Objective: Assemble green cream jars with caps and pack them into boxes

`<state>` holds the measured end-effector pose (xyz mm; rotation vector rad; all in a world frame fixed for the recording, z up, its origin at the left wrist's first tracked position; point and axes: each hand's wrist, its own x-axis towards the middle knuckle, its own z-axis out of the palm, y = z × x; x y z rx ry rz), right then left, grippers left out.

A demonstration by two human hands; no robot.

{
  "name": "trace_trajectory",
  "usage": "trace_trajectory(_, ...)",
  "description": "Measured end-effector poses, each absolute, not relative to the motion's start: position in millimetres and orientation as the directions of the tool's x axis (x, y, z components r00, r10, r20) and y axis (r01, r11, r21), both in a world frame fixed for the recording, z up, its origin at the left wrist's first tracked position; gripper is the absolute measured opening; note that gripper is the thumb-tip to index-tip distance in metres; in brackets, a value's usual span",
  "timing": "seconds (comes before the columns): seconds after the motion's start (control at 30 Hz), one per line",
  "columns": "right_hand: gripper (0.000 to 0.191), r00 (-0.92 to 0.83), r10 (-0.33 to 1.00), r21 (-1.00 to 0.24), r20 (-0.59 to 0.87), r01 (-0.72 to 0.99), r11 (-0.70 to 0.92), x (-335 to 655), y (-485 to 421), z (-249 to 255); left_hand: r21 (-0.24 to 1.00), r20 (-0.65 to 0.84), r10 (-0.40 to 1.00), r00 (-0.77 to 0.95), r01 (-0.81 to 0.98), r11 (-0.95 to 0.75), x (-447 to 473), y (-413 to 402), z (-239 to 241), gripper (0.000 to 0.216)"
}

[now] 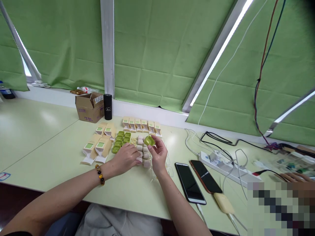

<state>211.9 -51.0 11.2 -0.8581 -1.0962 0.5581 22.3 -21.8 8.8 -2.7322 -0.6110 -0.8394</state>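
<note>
My right hand (159, 155) pinches a small green square tray (149, 141) between thumb and fingers, lifted over the table. To its left my left hand (126, 159) is closed, fingers curled down by the rows of small whitish cylindrical pieces (145, 155); whatever those fingers hold is hidden. Two columns of matching green trays (118, 143) lie just beyond my left hand. Between these trays and the whitish pieces are small yellowish pieces (133, 141), too small to make out. Opened cream cartons (102, 146) with green labels lie to the left.
A row of cream cartons (141, 124) lies at the back, near a black bottle (107, 107) and a cardboard box (90, 109). Two phones (190, 183), a yellow case (223, 203), a power strip (227, 168) and cables occupy the right. Another person's hand (299, 178) is at the far right.
</note>
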Motion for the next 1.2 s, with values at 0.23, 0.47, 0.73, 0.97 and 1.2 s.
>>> trace_trajectory(0.23,0.036,0.253,0.871,-0.869,0.420,-0.165,0.467,202.6,-54.8,11.5,-0.008,0.854,0.218,0.472,0.431,-0.902,9.0,-14.2,12.7,0.014)
trace_trajectory(0.47,0.044,0.135,0.945,-0.926,0.300,-0.196,0.322,187.4,-52.9,1.9,-0.081,0.894,0.133,0.428,0.445,-0.892,5.0,-13.2,9.2,0.042)
trace_trajectory(0.73,0.047,0.068,0.859,-0.857,0.508,0.138,0.496,178.9,-65.7,2.3,0.218,0.884,0.347,0.315,0.378,-0.900,6.1,-12.6,5.7,0.031)
trace_trajectory(0.97,0.056,0.007,0.747,-0.661,0.665,0.471,0.584,181.6,-66.4,-1.2,0.647,0.686,0.705,0.179,0.293,-0.704,12.0,-16.1,1.7,0.024)
trace_trajectory(1.2,0.045,0.039,0.691,-0.573,0.722,0.594,0.565,185.2,-64.3,-1.4,0.645,0.685,0.687,0.242,0.237,-0.727,16.1,-23.9,1.2,0.022)
